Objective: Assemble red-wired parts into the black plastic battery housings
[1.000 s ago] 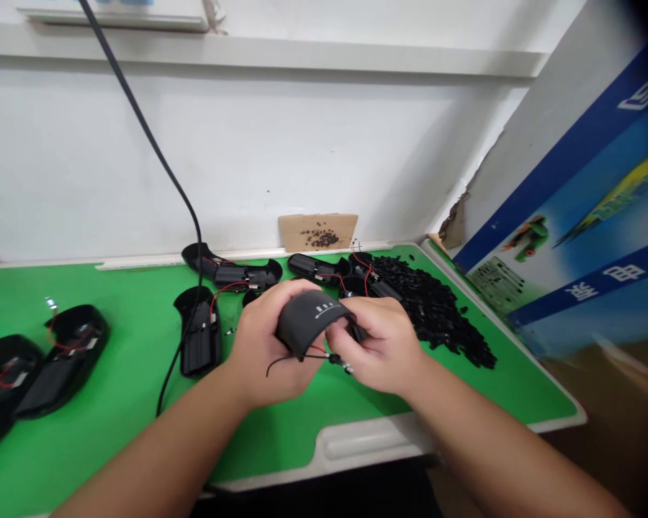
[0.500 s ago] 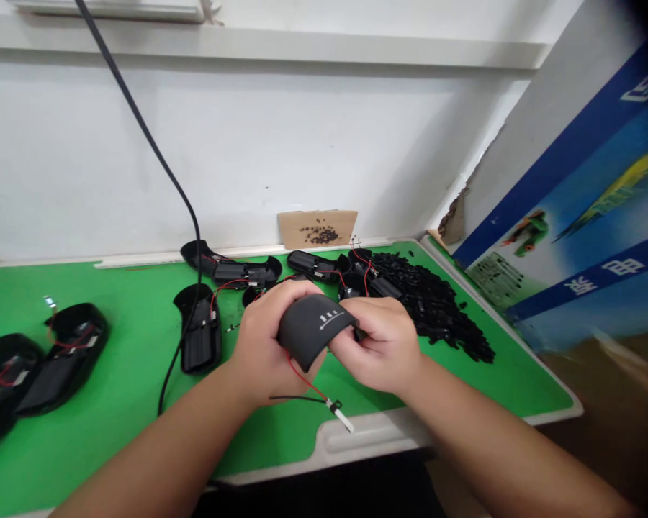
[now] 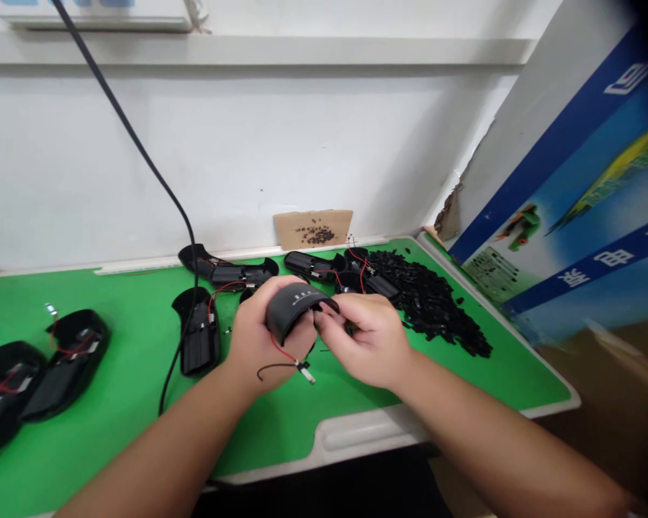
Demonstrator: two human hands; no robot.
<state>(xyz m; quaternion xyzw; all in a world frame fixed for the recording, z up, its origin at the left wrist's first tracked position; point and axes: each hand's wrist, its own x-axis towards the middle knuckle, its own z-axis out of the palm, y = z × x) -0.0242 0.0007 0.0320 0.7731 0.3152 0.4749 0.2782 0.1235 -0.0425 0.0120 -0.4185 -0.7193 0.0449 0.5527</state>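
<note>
My left hand [image 3: 253, 345] is wrapped round a curved black plastic housing [image 3: 291, 306] with small white marks on its outer face. From its near edge hang a red and a black wire, with a small white-tipped part [image 3: 305, 373] at the end. My right hand [image 3: 364, 338] has its thumb and fingers pinched together at the housing's open right edge. Something small and dark shows at those fingertips, but I cannot make out what it is. The inside of the housing is mostly hidden.
Several similar black housings with red wires lie on the green table [image 3: 140, 439], one of them [image 3: 199, 334] left of my hands. A pile of small black pieces [image 3: 437, 298] spreads at the right. Cardboard with dark bits [image 3: 313, 229] leans at the wall. A black cable [image 3: 135, 144] hangs down at left.
The housing has tipped so its open edge shows more, and it has moved slightly left and up. The dangling wires swung left with it. My right fingers stay at its edge.
</note>
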